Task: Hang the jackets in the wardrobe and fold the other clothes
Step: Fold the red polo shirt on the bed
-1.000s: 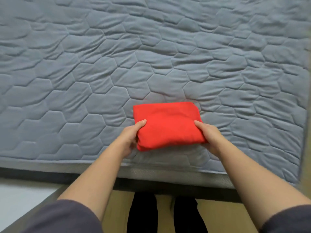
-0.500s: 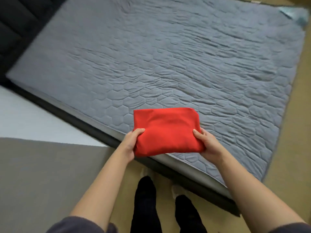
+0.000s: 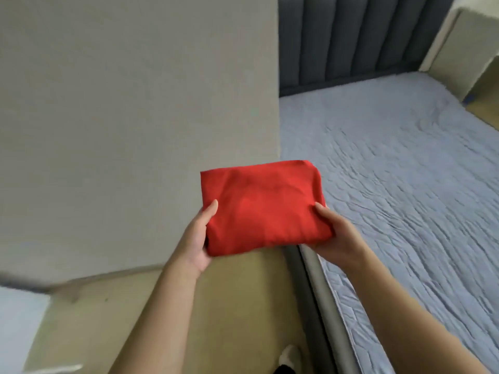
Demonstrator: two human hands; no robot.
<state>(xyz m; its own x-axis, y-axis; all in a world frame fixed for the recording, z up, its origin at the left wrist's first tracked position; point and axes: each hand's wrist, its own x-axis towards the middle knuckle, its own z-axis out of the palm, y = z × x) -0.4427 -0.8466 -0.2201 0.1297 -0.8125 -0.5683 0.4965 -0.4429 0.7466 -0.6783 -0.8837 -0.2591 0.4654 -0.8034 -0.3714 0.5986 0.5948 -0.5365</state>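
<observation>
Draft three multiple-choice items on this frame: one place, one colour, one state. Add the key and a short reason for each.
1. Where is the red garment?
A. On a hanger
B. Held up between the left hand and the right hand
C. On a shelf

2. What colour is the headboard?
A. White
B. Dark grey
C. Brown wood

3. What state is the red garment in?
A. Spread out flat
B. Bunched into a ball
C. Folded into a compact rectangle

Key:
1 B: each hand grips a near corner, thumb on top, and the garment is off the mattress.
2 B: its padded vertical panels are dark grey.
3 C: it has straight edges and a layered near side.
</observation>
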